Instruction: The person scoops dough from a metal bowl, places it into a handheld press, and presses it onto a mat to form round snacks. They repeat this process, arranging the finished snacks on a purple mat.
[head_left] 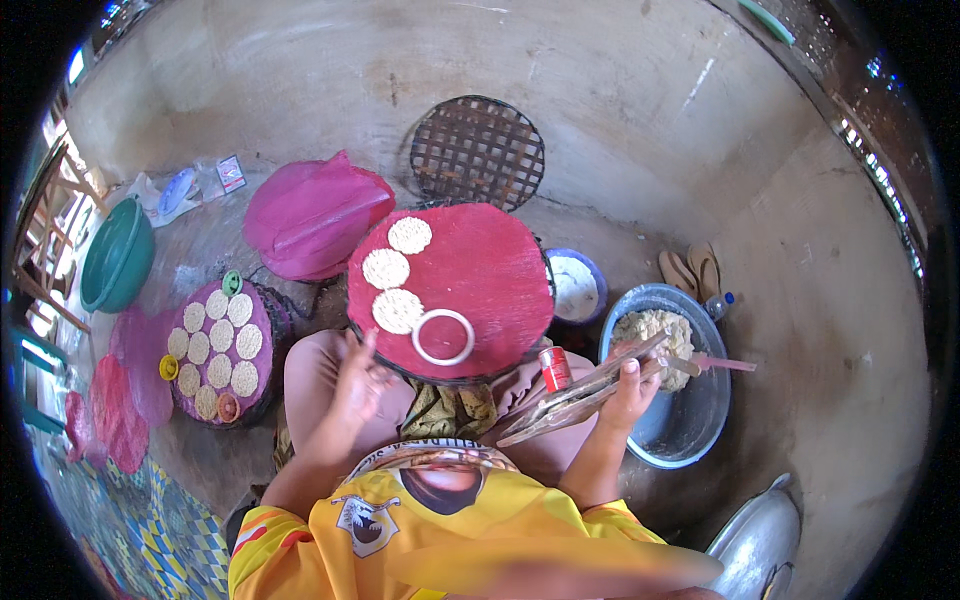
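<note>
A round tray covered in red sheet (490, 260) lies in front of my lap. Three pale, flat dough rounds (398, 311) run down its left side, with a white ring (443, 360) beside the nearest one. My left hand (362, 385) is at the tray's near left edge, its fingers apart and slightly bent, holding nothing. On the right, my right hand (632, 393) grips flat wooden boards (570, 402), tilted over my right thigh. A small red can (555, 369) is against the boards. Beyond that hand, a grey-blue basin (675, 430) holds pale dough (655, 330) and a pink handle (725, 363).
A purple-covered stand (232, 340) at left bears several dough rounds. Behind are a pink sheet-covered stack (315, 220) and a woven tray (477, 150) leaning on the wall. A bowl of white powder (574, 288), green basin (118, 255), sandals (690, 272) and metal lid (757, 540) stand around.
</note>
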